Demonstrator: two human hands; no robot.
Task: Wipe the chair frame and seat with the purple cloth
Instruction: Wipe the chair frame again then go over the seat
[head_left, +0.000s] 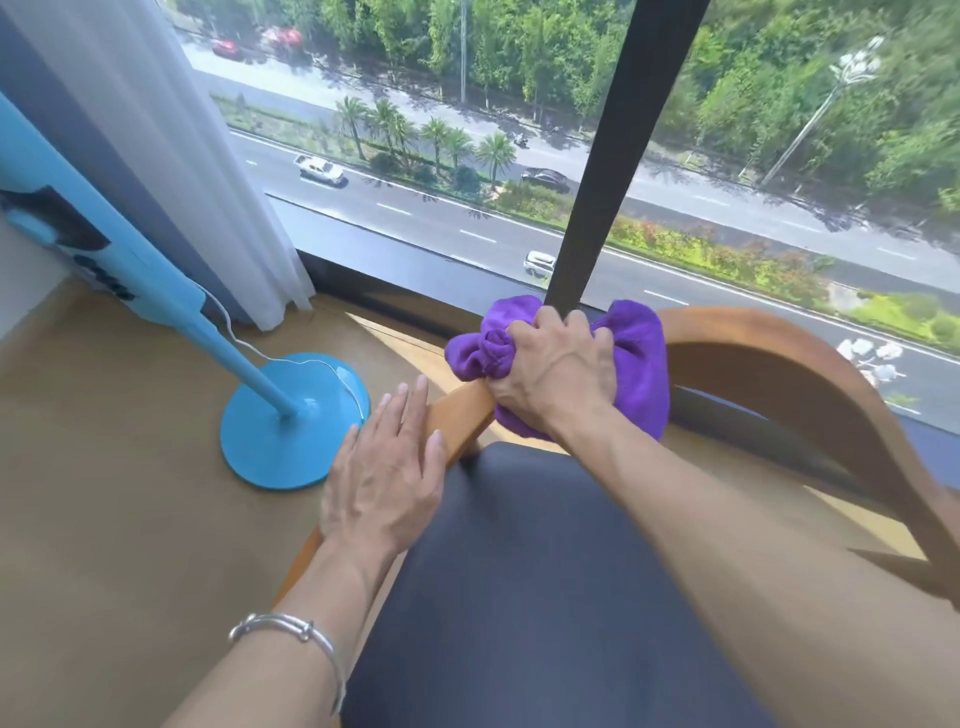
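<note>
We see the purple cloth (639, 358) bunched into a wad on the chair frame (753, 335), a curved tan wooden rail arcing from nine o'clock round to three o'clock of the seat (545, 571), whose dark navy pad lies flat at six o'clock of the cloth.

The left hand (382, 488) and right hand (553, 371) are bare, as are both forearms (727, 545). A thin silver bangle (291, 631) with a small knotted joint circles the left wrist, well behind the fingers (395, 415).
</note>
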